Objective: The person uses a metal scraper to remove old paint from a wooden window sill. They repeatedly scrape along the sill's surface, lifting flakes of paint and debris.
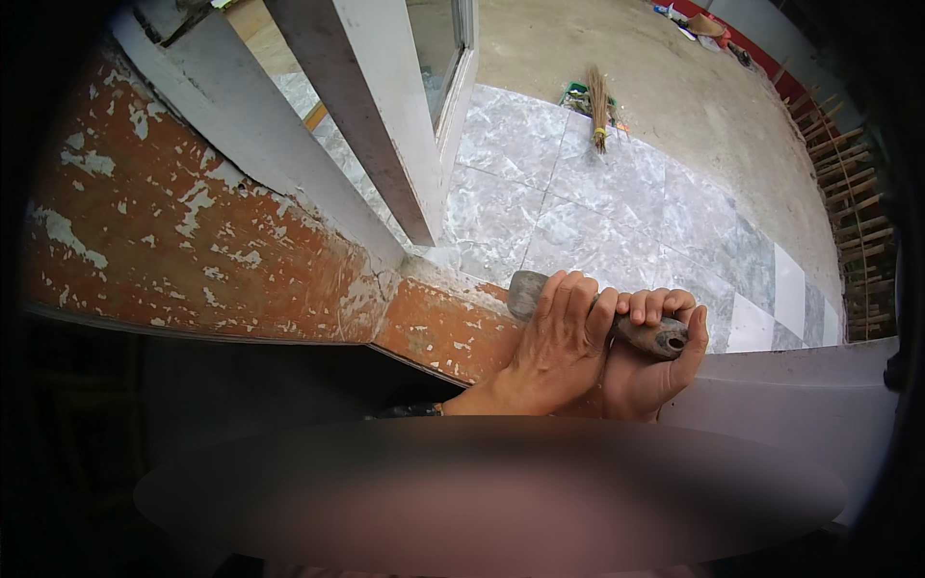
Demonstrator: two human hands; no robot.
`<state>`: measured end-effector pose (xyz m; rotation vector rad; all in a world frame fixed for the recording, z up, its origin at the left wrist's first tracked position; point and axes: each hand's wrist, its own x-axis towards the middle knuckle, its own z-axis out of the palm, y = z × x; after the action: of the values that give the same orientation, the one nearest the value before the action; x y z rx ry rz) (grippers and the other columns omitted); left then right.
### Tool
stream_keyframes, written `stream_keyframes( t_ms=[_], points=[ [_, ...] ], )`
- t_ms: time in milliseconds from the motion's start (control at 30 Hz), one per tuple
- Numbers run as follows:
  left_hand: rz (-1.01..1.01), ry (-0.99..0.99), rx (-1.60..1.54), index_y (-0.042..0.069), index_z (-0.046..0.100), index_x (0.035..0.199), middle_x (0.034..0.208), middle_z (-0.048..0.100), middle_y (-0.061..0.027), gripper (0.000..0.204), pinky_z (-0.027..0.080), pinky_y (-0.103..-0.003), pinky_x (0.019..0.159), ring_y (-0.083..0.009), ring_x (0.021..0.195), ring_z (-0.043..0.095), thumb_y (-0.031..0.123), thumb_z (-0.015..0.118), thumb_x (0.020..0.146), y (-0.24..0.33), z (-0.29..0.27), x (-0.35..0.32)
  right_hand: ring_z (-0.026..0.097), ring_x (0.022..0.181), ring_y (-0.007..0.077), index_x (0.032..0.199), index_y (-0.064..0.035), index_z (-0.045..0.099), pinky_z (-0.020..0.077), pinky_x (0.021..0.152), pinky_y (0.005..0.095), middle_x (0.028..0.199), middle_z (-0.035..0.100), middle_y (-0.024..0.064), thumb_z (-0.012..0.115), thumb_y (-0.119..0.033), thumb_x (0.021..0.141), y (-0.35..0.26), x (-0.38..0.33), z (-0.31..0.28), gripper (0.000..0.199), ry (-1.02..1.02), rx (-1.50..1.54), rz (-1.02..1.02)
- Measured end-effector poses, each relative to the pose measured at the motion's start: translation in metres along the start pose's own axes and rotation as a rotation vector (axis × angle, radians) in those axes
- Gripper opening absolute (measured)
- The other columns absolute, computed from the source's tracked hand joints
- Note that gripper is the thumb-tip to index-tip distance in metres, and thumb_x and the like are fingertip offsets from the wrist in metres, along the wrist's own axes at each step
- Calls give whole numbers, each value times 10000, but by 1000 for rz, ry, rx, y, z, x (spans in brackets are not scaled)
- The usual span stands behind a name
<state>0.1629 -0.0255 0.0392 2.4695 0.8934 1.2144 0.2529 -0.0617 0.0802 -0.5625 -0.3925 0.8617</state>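
Both my hands are closed around a scraper-like tool [523, 295] with a broad grey end and a dark, worn handle that has a hole at its tip. My left hand [559, 342] wraps over the tool near the grey end. My right hand [655, 371] grips the handle from below, its thumb beside the holed tip. Beneath them lies an orange-brown ledge [448, 332] with flaking white patches. The grey end hangs over the ledge's far edge; whether it touches the surface is hidden. A dark band [409, 411] sits on my left wrist.
White frame posts [390, 125] rise from the ledge on the left, beside a glazed panel [438, 58]. Beyond lie marbled tiles [597, 217] and bare concrete. A bundled stick broom [599, 106] rests on a green item. A bamboo fence [853, 202] stands at right.
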Motion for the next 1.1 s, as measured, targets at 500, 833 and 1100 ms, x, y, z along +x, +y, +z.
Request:
stream_keyframes(
  t_ms=[500,833,1100],
  points=[
    [-302,129,-202,-34,603,1198,1077,651,-169,292,498,-377,940,-306,1018,645,-3,540,914,-45,-100,-22,481,469,122,746,-126,478,417,451,296,610,477,27,538,-570,996,16,56,33,513,85,-98,-26],
    [-579,-248,-704,-8,650,1251,1202,682,-98,292,482,-312,1003,-170,1122,633,99,476,1044,-80,-82,19,455,448,141,759,-102,494,392,433,308,571,454,30,584,-570,971,23,84,21,521,70,-16,60],
    [-608,-636,-774,-4,691,1193,1082,715,-66,285,512,-279,878,-123,988,638,178,656,976,-100,-55,65,477,451,120,880,-83,506,411,419,282,562,459,19,608,-562,962,44,103,13,496,63,-72,85]
  ],
)
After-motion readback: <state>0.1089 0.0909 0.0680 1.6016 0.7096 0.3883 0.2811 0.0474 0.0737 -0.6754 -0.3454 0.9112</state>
